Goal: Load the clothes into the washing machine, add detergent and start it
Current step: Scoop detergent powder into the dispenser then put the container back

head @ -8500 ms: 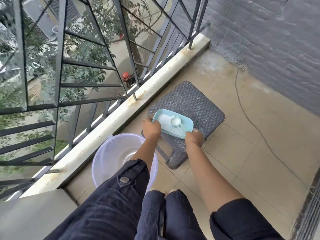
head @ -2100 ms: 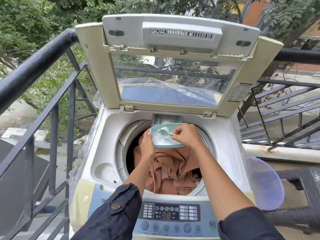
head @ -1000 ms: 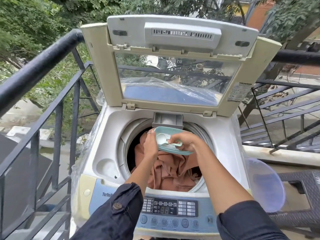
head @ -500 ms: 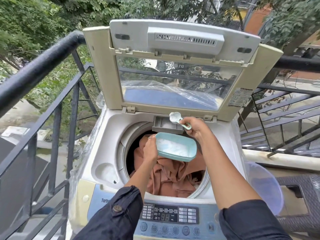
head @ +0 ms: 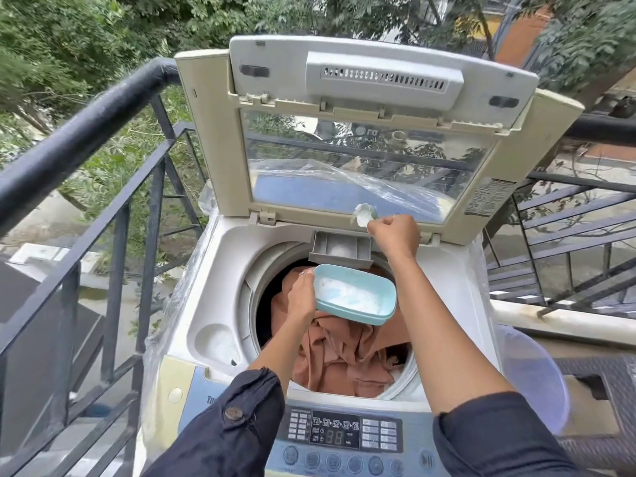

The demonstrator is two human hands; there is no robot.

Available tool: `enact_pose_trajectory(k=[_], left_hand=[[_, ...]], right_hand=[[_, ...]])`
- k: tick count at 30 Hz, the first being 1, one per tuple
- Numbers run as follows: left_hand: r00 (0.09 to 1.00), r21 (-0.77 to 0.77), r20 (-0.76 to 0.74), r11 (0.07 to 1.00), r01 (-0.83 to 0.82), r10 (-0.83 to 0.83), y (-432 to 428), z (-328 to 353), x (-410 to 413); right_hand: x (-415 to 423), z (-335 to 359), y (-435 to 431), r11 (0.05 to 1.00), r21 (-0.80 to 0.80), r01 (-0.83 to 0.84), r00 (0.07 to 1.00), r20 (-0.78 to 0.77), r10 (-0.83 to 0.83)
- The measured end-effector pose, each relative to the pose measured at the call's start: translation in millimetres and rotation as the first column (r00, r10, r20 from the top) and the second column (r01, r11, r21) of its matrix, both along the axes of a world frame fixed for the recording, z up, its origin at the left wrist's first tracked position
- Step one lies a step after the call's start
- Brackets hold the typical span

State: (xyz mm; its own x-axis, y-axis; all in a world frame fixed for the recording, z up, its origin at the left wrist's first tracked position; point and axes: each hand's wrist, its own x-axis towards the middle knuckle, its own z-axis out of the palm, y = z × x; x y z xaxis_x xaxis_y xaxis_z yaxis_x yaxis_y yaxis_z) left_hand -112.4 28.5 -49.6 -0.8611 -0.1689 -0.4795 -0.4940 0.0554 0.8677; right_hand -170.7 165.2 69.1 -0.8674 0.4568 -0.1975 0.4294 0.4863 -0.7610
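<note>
A top-loading washing machine (head: 220, 270) stands with its lid (head: 361, 132) raised. Brown clothes (head: 344, 359) fill the drum. My left hand (head: 303, 297) grips the left end of a light blue detergent tub (head: 354, 297) with white powder in it, held over the drum. My right hand (head: 395, 235) pinches the handle of a small scoop (head: 364, 214), tipped above the grey detergent drawer (head: 340, 251) at the drum's back rim. White powder lies in the drawer.
The control panel (head: 344, 435) with a lit display showing 38 runs along the front. A black railing (head: 86, 132) stands at the left. A translucent basin (head: 530, 380) and a woven stool (head: 616, 390) are at the right. Clear plastic wraps the machine's sides.
My right hand lifted the scoop out of the tub, carried it up to the drawer and tipped it there. The tub has dropped slightly and stays over the drum.
</note>
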Motion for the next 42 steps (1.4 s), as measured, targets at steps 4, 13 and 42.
enact_pose_trajectory(k=[4,13,42], left_hand=[[1.000,0.021,0.006,0.999,-0.025,0.025,-2,2,-1],[1.000,0.038,-0.015,0.999,-0.010,0.011,-5,-3,0],[0.996,0.034,0.022,0.996,-0.087,0.086,-6,11,5]], right_hand=[[0,0,-4,0.996,0.091,-0.014,0.998,-0.066,0.020],[4,10,-8,0.969,0.246,-0.039,0.992,-0.106,0.066],[8,-14,-7,0.929,0.368,-0.033,0.977,-0.186,0.108]])
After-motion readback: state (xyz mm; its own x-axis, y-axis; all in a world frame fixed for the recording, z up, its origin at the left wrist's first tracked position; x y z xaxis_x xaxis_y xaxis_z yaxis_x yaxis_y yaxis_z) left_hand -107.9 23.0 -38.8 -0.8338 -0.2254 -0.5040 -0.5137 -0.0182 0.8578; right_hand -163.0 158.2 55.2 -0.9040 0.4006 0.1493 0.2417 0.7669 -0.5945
